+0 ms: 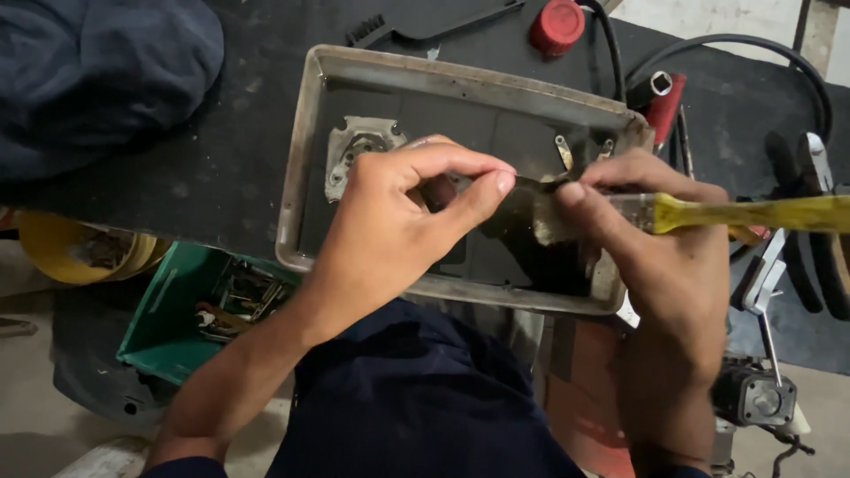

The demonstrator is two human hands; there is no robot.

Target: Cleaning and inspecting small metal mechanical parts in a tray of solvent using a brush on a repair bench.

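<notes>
My left hand (407,221) hovers over a shallow metal tray (305,142) and pinches a small dark part (440,190) between thumb and fingers. My right hand (660,248) grips a paintbrush with a yellow handle (761,214); its bristles (551,217) touch the part near my left fingertips. In the tray lie a grey metal gasket-like plate (359,150) at the left and two small metal pieces (567,152) near the far wall. The tray holds dark liquid.
The tray rests on a black bench top (230,168). A red cap (558,25), black hoses (753,44) and a red socket tool (662,97) lie behind. Pliers with black handles (810,221) are at right. A green crate of tools (190,310) and a yellow bucket (80,252) stand below left.
</notes>
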